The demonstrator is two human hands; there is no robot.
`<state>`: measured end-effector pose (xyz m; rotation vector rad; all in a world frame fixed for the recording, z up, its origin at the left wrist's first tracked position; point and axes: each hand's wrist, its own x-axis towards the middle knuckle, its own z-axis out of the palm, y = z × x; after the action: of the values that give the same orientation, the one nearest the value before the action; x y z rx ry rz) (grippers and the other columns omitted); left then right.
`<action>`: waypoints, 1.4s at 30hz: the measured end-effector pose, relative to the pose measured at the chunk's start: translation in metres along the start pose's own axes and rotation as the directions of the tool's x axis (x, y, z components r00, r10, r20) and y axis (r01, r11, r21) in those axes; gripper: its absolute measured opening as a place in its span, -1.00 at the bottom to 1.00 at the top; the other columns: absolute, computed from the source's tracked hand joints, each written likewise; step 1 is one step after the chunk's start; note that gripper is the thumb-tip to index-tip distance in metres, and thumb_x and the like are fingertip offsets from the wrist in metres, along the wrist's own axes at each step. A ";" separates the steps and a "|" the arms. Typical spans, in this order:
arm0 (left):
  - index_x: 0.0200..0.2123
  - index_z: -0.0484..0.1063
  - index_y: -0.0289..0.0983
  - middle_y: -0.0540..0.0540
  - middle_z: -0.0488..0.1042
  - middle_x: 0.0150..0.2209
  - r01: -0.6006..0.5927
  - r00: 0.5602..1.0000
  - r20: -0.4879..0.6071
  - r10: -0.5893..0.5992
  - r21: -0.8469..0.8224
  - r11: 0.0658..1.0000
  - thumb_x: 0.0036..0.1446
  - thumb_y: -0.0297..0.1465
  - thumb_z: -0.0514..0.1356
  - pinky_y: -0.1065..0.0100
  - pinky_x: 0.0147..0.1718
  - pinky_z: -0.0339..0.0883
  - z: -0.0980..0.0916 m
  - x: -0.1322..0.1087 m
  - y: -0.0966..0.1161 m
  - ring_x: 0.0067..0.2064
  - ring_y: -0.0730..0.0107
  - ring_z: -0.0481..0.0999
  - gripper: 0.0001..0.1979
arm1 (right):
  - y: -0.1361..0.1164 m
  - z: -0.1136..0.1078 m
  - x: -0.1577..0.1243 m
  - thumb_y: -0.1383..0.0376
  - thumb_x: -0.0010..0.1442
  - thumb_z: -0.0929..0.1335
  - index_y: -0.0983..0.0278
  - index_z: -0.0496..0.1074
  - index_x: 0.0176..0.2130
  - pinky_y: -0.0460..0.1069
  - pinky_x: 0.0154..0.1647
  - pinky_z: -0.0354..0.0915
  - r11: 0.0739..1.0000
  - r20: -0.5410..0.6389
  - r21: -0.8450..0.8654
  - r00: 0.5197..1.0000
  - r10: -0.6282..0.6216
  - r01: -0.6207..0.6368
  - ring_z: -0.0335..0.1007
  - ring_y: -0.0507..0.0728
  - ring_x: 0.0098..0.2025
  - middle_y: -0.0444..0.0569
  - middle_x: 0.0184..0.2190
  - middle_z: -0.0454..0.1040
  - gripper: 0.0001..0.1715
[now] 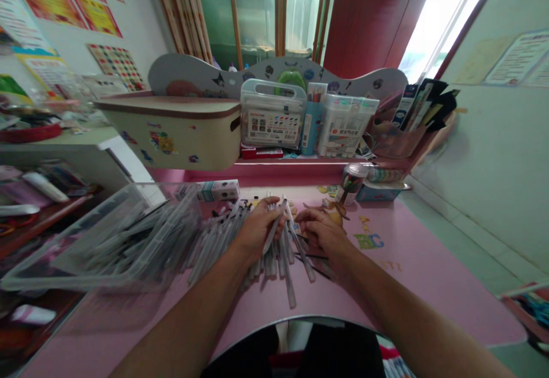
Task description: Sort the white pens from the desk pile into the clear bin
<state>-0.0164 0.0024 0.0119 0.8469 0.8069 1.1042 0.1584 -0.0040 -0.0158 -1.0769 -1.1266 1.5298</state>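
My left hand (262, 223) is closed around a translucent grey pen (274, 230), which slants up between thumb and fingers. Just to its right, my right hand (321, 228) is half curled, thumb and fingertips drawn together. Whatever may be between those fingertips is too small to make out. Beneath and between both hands lies a spread of similar loose pens (218, 241) on the pink desk (412, 286). Thin dark sticks (315, 257) lie under my right hand. A small brown-and-orange figure (334, 211) sits right behind it.
A clear plastic bin (64, 282) full of pens stands at the left. Behind, a shelf (295, 167) carries a lidded cream box (184, 138), marker cases (274, 116) and a pen holder (394, 140). A clear jar (350, 184) stands near a blue box (380, 191) at the back right.
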 end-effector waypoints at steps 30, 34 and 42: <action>-0.32 0.54 -0.34 -0.15 0.61 -0.33 -0.059 0.989 -0.136 0.049 -0.076 0.995 0.07 -0.28 0.35 0.43 -0.31 0.48 0.000 0.008 -0.019 -0.32 0.41 0.60 -0.77 | -0.001 0.000 0.002 0.26 -0.10 0.43 0.19 0.25 -0.27 -0.22 -0.80 -0.18 0.990 0.002 0.130 0.998 -0.058 0.057 -0.21 -0.14 -0.77 -0.42 -0.69 0.15 -0.63; -0.33 0.53 -0.34 -0.15 0.61 -0.33 -0.059 0.991 -0.125 0.052 -0.055 0.997 0.08 -0.28 0.34 0.44 -0.33 0.49 0.000 0.007 -0.019 -0.34 0.42 0.60 -0.78 | -0.002 0.001 0.000 0.12 0.00 0.40 0.21 0.25 -0.39 -0.20 -0.81 -0.24 0.993 -0.036 0.112 0.999 0.025 -0.021 -0.23 -0.13 -0.78 -0.38 -0.72 0.06 -0.70; -0.34 0.54 -0.35 -0.16 0.62 -0.33 -0.066 0.988 -0.141 0.060 -0.037 0.997 0.11 -0.34 0.31 0.48 -0.35 0.48 -0.001 0.009 -0.022 -0.36 0.45 0.59 -0.83 | 0.001 0.001 -0.001 0.05 0.06 0.44 0.22 0.23 -0.43 -0.20 -0.77 -0.20 1.000 -0.027 0.022 1.000 0.006 -0.006 -0.19 -0.12 -0.74 -0.36 -0.72 0.04 -0.61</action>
<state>-0.0061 0.0062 -0.0087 0.7709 0.8756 1.2429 0.1571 -0.0049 -0.0170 -1.0837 -1.0867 1.5249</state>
